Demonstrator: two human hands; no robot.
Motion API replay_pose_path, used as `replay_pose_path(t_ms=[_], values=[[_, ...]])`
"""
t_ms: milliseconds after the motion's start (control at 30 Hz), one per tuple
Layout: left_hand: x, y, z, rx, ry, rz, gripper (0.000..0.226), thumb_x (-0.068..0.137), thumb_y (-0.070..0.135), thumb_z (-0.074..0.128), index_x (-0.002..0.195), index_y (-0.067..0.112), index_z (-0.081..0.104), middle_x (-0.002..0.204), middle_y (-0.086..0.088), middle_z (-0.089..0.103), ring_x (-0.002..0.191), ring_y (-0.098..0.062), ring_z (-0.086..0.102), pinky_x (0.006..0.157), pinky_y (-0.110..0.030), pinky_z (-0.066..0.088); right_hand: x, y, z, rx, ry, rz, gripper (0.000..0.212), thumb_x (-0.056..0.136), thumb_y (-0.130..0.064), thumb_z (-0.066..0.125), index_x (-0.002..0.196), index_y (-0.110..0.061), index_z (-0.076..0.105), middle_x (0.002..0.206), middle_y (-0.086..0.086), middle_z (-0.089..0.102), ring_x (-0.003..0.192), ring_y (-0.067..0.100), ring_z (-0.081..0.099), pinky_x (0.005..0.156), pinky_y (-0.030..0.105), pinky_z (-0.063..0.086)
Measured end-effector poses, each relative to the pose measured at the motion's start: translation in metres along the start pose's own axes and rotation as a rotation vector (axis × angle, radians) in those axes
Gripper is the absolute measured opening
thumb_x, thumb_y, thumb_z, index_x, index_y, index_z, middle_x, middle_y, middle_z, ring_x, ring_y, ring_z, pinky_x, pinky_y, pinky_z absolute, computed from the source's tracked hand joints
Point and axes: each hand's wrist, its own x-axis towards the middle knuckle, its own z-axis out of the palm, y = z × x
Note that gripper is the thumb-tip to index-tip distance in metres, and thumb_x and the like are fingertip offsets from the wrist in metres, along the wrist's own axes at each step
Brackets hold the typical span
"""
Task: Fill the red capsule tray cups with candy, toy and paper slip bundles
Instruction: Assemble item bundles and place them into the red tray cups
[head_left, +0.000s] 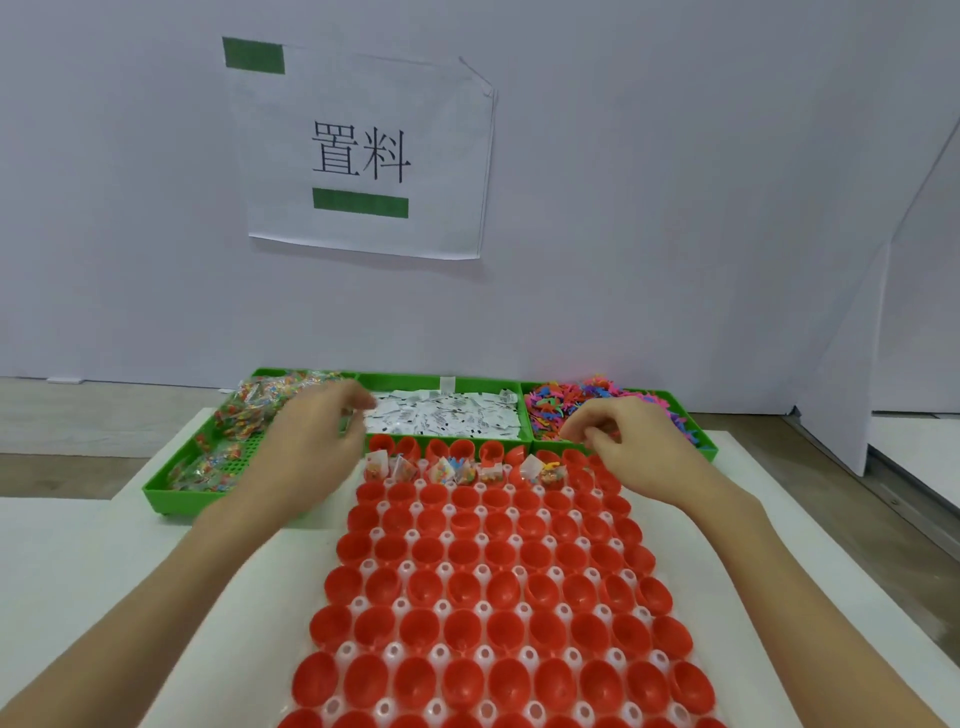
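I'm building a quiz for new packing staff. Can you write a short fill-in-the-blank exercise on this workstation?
1. The paper slips lie in the ____ compartment of the green tray.
2. The candy packets lie in the tray's ____ compartment.
3. The right hand is at the near edge of the colourful ____ compartment.
4. The filled red cups are in a row at the ____ end of the capsule tray.

Missing words: middle; left; toy; far
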Motion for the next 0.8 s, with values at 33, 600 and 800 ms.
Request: replay_pose_path(t_ms=[33,600,800], values=[[-0.004,-0.017,-0.008,0.064,0.007,-0.055,0.023,0.098,0.006,0.056,0.115,0.009,0.07,0.117,-0.006,0.069,0.111,-0.025,0.06,0.096,-0.041,0.048,-0.001,-0.003,0.002,0.013,0.007,-0.016,0.029,0.1,-0.009,0.057,0.099,-0.032,0.074,0.101,-0.017,0.07,0.095,0.0,0.065,0.085,0.015,0.05],[-0.069,-0.079,-0.025,0.165,0.235,-0.05,0.015,0.092,0.001,0.067,0.106,0.006,0.069,0.106,-0.011,0.062,0.107,-0.034,0.052,0.087,-0.046,0.046,-0.001,-0.007,0.061,-0.134,0.064,-0.139,0.017,0.089,-0.045,0.071,0.107,-0.043,0.073,0.108,-0.022,0.067,0.11,0.01,0.048,0.096,0.037,0.025],[-0.07,-0.081,-0.028,0.148,0.237,-0.062,0.016,0.092,0.002,0.067,0.107,0.006,0.069,0.106,-0.01,0.063,0.108,-0.035,0.053,0.086,-0.048,0.046,-0.001,-0.01,0.058,-0.121,0.061,-0.14,0.037,0.09,-0.051,0.069,0.125,-0.042,0.063,0.104,-0.023,0.068,0.111,0.008,0.049,0.095,0.034,0.022]])
